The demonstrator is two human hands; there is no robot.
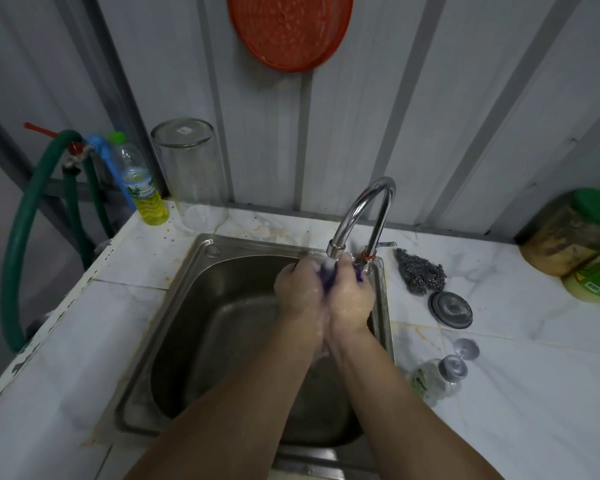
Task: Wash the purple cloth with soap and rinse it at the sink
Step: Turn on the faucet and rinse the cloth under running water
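Note:
The purple cloth (327,277) is bunched small between my two hands, only a strip of it showing. My left hand (300,289) and my right hand (352,294) press together around it, both wet and soapy. They are held right under the spout of the chrome tap (361,209), and water runs onto the cloth. All this is over the back right part of the steel sink (187,306). A clear soap bottle (433,379) with a silver pump lies on its side on the counter to the right of the sink.
A steel-wool scourer (420,275) and a round metal lid (450,310) lie right of the tap. A green-lidded jar (582,237) stands far right. At the back left are a bottle of yellow liquid (146,195), an upturned glass jar (194,174) and a green hose (18,244).

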